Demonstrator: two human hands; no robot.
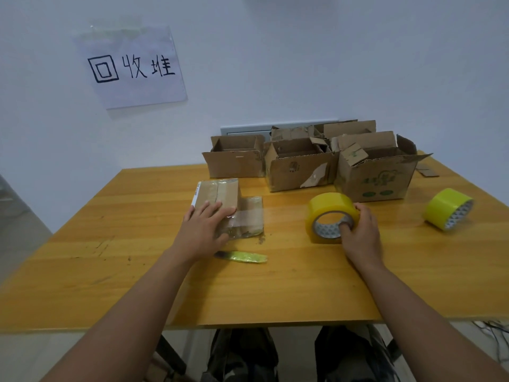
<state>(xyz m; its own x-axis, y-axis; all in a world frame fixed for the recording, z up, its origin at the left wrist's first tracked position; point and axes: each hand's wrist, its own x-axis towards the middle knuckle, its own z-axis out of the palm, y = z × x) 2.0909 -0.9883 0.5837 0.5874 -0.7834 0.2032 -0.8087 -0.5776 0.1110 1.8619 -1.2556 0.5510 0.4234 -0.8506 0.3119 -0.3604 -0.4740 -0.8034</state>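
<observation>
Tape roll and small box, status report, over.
Left hand flat on the small box. Right hand grips the tape roll, fingers in its core. Tape scrap lies before the box, apart.

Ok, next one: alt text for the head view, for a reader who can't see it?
A person's left hand lies flat on a small taped cardboard box on a yellow wooden table, while the right hand grips a roll of yellow tape. Behind stand open, worn cardboard boxes; a second tape roll lies to the right.
</observation>
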